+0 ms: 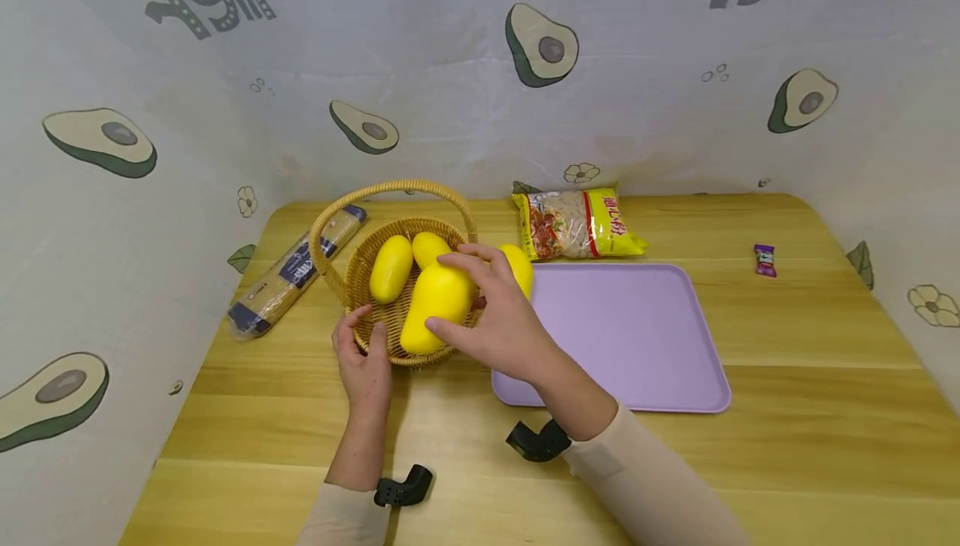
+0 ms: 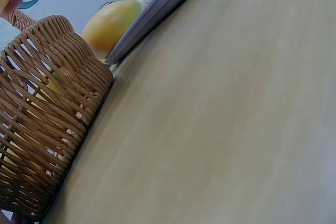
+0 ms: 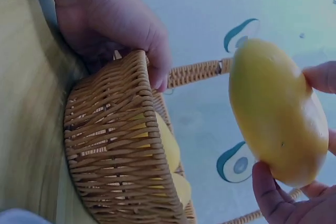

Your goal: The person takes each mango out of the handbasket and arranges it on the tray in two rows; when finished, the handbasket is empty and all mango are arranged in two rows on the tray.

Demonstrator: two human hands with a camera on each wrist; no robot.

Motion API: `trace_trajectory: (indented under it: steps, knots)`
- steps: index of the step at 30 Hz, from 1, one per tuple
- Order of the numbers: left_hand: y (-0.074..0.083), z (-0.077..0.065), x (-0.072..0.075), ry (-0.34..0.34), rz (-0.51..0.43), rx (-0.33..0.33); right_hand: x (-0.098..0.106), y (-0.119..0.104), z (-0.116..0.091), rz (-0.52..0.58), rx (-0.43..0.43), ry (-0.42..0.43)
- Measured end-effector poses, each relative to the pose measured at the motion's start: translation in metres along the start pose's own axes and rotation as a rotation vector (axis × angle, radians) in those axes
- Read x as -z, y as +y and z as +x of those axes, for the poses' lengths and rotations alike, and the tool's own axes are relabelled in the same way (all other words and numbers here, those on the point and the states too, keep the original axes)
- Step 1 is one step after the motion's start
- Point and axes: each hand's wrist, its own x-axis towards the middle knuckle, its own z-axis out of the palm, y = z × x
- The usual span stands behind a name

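Clerk: Item one, your right hand [image 1: 501, 317]. What is in it?
Checker: One mango [image 1: 435, 304], yellow. Your fingers and thumb are wrapped about its sides. It is held up over the near right part of the basket [image 3: 113, 140], clear of the weave.

Clerk: Item two, your left hand [image 1: 365, 367]?
Checker: At the basket's near left rim, your fingers gripping it over the edge.

Clerk: Contents of the basket?
Checker: Two yellow fruits, one long [image 1: 391, 269], one partly hidden [image 1: 431, 249], lying side by side. Wicker, round, arched handle upright.

Clerk: To the right of it?
Checker: A loose mango [image 1: 521, 267], partly behind your right hand, at the far left corner of the tray [image 1: 622, 338]. On the tray or beside it, you cannot tell. Tray: lilac, bare in its visible part.

Clerk: Remaining stock on your tabletop [image 1: 810, 346]?
Checker: One yellow bag [image 1: 566, 223], behind the tray. One long packet [image 1: 296, 271], left of the basket, set aslant. One purple sweet [image 1: 765, 260], far right, well apart.
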Motion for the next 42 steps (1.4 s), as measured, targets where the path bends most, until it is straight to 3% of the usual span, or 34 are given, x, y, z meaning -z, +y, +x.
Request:
trace_trajectory:
  steps: [6, 11, 17, 20, 25, 34, 42]
  knots:
    - [0.000, 0.000, -0.002, 0.011, -0.037, -0.009, 0.016, 0.005, -0.022, -0.033, -0.010, -0.089]
    - [0.000, 0.000, -0.003, 0.012, -0.072, -0.021, 0.033, 0.015, -0.038, -0.023, -0.096, -0.145]
    - [0.001, 0.000, -0.003, -0.001, -0.074, -0.014, 0.060, 0.030, -0.044, 0.012, -0.104, -0.136]
    - [0.000, 0.000, -0.002, -0.011, -0.065, -0.009, 0.075, 0.036, -0.043, 0.093, -0.114, -0.125]
    - [0.000, 0.000, 0.001, -0.013, -0.043, 0.008, 0.096, 0.045, -0.040, 0.210, -0.126, -0.048]
    - [0.001, 0.000, 0.001, -0.009, -0.037, 0.003, 0.122, 0.061, -0.035, 0.187, -0.175, 0.169]
    - [-0.001, -0.001, 0.001, -0.013, -0.039, 0.000, 0.137, 0.076, -0.037, 0.172, -0.205, 0.269]
